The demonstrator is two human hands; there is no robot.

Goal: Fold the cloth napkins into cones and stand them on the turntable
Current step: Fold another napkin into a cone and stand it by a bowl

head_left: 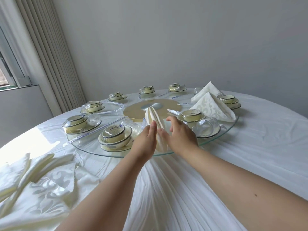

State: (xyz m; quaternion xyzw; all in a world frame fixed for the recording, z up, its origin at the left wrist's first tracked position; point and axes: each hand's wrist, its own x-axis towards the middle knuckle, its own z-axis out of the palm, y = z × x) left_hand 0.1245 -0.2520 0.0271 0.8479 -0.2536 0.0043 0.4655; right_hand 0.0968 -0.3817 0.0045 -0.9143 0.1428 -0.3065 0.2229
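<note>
Two cones stood on the turntable; my hands, left and right, fingers straight, steadied a third napkin; a pile waited at the counter's left edge.

head view | looks forward-down from above | close over turntable edge

The turntable is clear, glossy glass with a matt gold disc and brushed metal hub beneath. The napkins are cream damask cloth with a soft sheen. Shiny plastic film wraps the glazed bowls. The tablecloth is smooth, wrinkled white fabric.
</note>
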